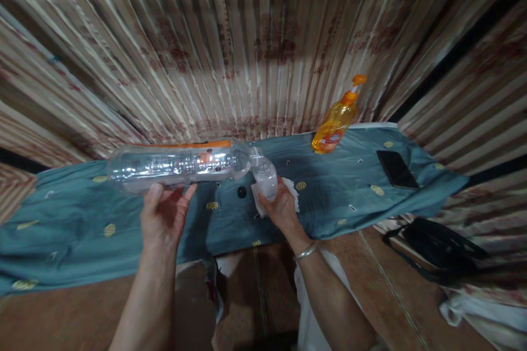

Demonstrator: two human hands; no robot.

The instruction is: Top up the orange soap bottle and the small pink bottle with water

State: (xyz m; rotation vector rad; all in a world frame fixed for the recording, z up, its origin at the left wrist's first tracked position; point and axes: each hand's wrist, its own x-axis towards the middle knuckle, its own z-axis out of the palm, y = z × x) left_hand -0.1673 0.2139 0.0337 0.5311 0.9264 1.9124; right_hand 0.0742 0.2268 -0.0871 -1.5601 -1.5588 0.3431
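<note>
My left hand (163, 216) holds a large clear plastic bottle (177, 165) from below, its fingers against the underside. The bottle lies almost level in the air, with an orange-printed label and its mouth to the right. That mouth meets the neck of a small clear bottle (265, 175), which tilts to the left in the grip of my right hand (285, 205). Behind my right fingers a white tissue (293, 189) shows; whether the hand touches it, I cannot tell. A round black cap (241, 192) lies on the cloth between my hands.
A green-blue cloth (230, 230) with yellow prints covers the narrow table. To the right stand an orange pump bottle (334, 123) and a dark phone (396, 170) lying flat. Striped curtains (247, 55) rise right behind the table. A black bag (440, 247) is at the lower right.
</note>
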